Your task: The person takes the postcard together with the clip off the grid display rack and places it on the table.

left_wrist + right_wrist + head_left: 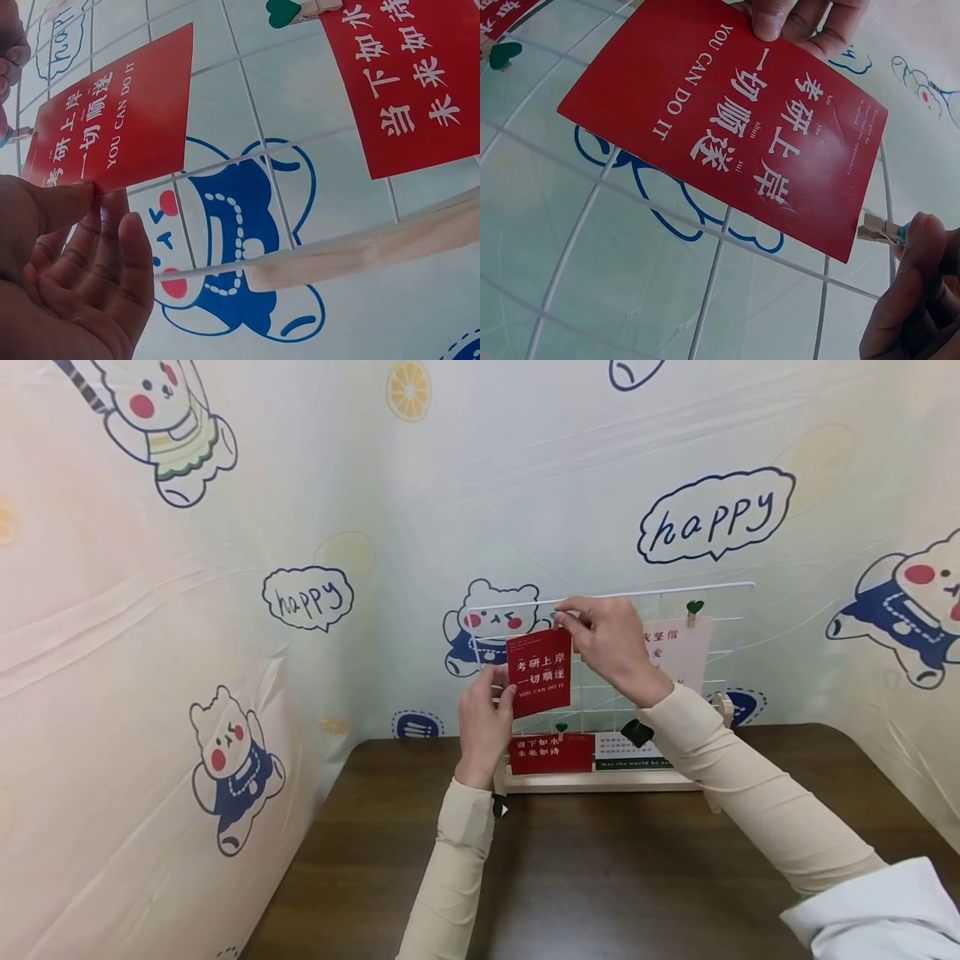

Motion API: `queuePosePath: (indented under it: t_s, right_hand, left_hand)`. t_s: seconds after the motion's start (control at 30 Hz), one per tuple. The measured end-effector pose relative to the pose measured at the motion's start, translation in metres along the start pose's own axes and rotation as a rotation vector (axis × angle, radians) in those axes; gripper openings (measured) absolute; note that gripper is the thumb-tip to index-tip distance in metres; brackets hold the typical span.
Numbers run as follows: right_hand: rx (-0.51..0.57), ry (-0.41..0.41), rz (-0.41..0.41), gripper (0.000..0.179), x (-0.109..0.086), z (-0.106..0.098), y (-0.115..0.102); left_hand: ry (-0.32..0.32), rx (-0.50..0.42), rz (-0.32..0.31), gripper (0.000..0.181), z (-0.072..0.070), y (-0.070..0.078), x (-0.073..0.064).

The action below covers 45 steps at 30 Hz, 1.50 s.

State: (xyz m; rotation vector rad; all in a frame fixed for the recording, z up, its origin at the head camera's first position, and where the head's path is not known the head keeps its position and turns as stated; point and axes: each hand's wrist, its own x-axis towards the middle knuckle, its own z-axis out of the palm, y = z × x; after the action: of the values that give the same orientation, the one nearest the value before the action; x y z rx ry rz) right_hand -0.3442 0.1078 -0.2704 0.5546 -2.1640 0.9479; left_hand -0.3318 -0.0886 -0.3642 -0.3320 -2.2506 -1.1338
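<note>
My left hand [486,718] pinches the left edge of a red card [538,672] with white lettering, thumb in front. The card is held up before a white wire grid rack [675,590]. At the card's upper right corner, my right hand [611,639] pinches a small wooden clothespin [877,229] with a bluish end. In the right wrist view the clothespin's tip meets the card's edge; whether it bites on the card or a wire, I cannot tell. Below hangs another red card [416,82], held by a clothespin with a green heart [283,13].
A pale pink card [693,652] hangs at the rack's right under a green heart clothespin [695,607]. Low beside the second red card is a white card with a green strip [630,765]. The rack's wooden base [600,783] stands on a dark brown table [600,877] against a printed curtain [420,485].
</note>
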Motion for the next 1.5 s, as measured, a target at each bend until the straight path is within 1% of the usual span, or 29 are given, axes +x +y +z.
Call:
queuePosePath:
  t_s: [0.13, 0.27, 0.37, 0.5, 0.67, 0.87, 1.03, 1.2, 1.4, 1.5]
  right_hand:
    - [0.047, -0.009, 0.037, 0.02, -0.004, 0.001, 0.0]
    - [0.081, -0.007, 0.057, 0.019, -0.007, 0.001, 0.001]
    - [0.095, -0.016, 0.07, 0.019, -0.01, 0.001, 0.002]
    - [0.108, -0.032, 0.066, 0.02, -0.016, 0.002, 0.004]
    - [0.088, -0.049, 0.062, 0.017, -0.03, 0.009, 0.01]
    - [0.074, -0.092, 0.072, 0.02, -0.048, 0.02, 0.013]
    - [0.08, -0.117, 0.07, 0.018, -0.059, 0.025, 0.014]
    - [0.056, -0.132, 0.083, 0.019, -0.069, 0.033, 0.017]
    - [0.054, -0.172, 0.117, 0.018, -0.081, 0.042, 0.02]
    - [0.053, -0.197, 0.119, 0.018, -0.088, 0.047, 0.022]
  left_hand:
    - [-0.005, 0.01, 0.003, 0.02, -0.003, -0.003, -0.004]
    - [-0.007, 0.02, 0.001, 0.019, -0.007, -0.005, -0.007]
    - [-0.011, 0.014, -0.013, 0.021, -0.011, -0.005, -0.01]
    - [-0.024, 0.013, -0.034, 0.022, -0.019, -0.008, -0.014]
    - [-0.033, 0.009, -0.042, 0.022, -0.028, -0.014, -0.021]
    - [-0.056, 0.002, -0.088, 0.024, -0.036, -0.02, -0.031]
    - [-0.069, -0.007, -0.127, 0.024, -0.04, -0.024, -0.036]
    - [-0.072, -0.019, -0.165, 0.023, -0.046, -0.03, -0.04]
    - [-0.072, -0.029, -0.175, 0.02, -0.052, -0.039, -0.045]
    - [-0.08, -0.031, -0.186, 0.019, -0.055, -0.043, -0.047]
